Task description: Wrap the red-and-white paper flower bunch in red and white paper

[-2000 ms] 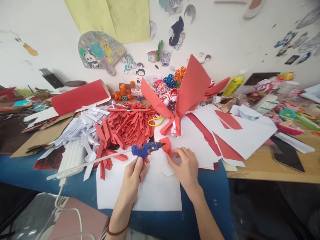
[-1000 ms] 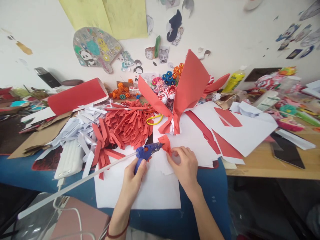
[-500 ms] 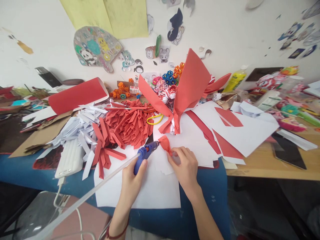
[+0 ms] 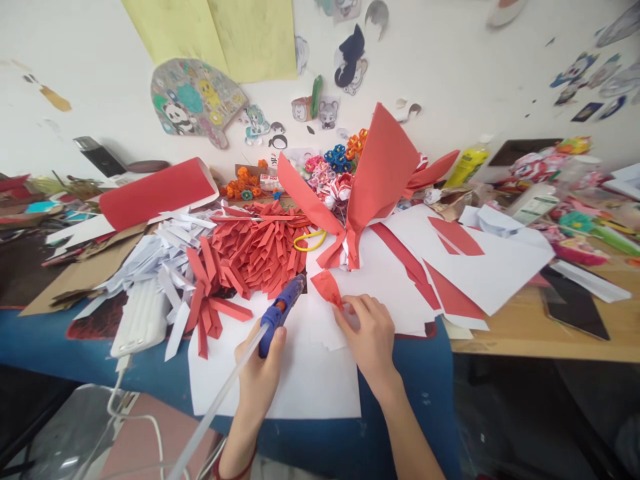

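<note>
My left hand (image 4: 261, 370) is wrapped round a blue hot glue gun (image 4: 281, 312), with a long translucent glue stick (image 4: 220, 400) running out of its back toward me. The gun's nozzle points up and away, a little left of a small red paper piece (image 4: 326, 288) and apart from it. That piece, narrowed at its lower end, is pinched between the thumb and fingers of my right hand (image 4: 367, 333). Beneath both hands lies a white paper sheet (image 4: 300, 393). Just beyond, a construction of large red paper (image 4: 383, 173) stands upright with its gathered base on white sheets.
Left of the gun are piles of folded red paper strips (image 4: 260, 250) and white strips (image 4: 173, 243), beside a white power bank (image 4: 141, 320) with a cable. Flat white paper (image 4: 480, 253) covers the right side. A yellow bottle (image 4: 467, 163) stands behind.
My left hand has drawn the glue gun back to the left and down, so its nozzle is away from the red paper piece. My right hand has barely moved, still pinching the piece.
</note>
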The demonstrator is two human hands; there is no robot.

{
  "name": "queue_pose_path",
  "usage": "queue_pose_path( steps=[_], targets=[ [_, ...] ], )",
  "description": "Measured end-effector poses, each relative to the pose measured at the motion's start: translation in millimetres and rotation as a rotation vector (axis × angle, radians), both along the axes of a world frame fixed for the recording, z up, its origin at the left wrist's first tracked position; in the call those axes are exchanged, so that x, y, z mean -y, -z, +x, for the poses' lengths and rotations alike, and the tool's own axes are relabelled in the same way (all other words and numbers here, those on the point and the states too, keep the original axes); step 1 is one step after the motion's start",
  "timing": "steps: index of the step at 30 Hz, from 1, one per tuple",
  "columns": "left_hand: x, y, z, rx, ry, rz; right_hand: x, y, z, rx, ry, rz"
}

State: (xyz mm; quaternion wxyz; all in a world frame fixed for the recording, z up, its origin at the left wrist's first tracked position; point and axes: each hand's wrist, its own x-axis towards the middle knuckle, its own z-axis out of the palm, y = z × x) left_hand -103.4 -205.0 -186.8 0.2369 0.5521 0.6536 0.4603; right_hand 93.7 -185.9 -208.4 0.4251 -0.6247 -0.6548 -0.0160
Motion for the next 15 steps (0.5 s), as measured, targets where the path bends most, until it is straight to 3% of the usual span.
queue_pose_path(
  steps=[6, 9, 12, 15],
  targets=[
    [0, 0.5, -2, 0.003, -0.015, -0.02, -2, 2.9, -1, 0.059, 0.048, -0.099],
    [3, 1.1, -4, 0.015, -0.021, -0.019, -1, 1.5, 0, -0.024, 0.035, -0.082],
    [6, 2.4, -5, 0.031, -0.091, -0.006, 8, -18.2, 1, -0.347, -0.054, 0.08],
    [8, 5.2, -6, 0.063, -0.126, -0.009, 30, -56.0, -1, -0.688, -0.334, 0.209]
  ],
)
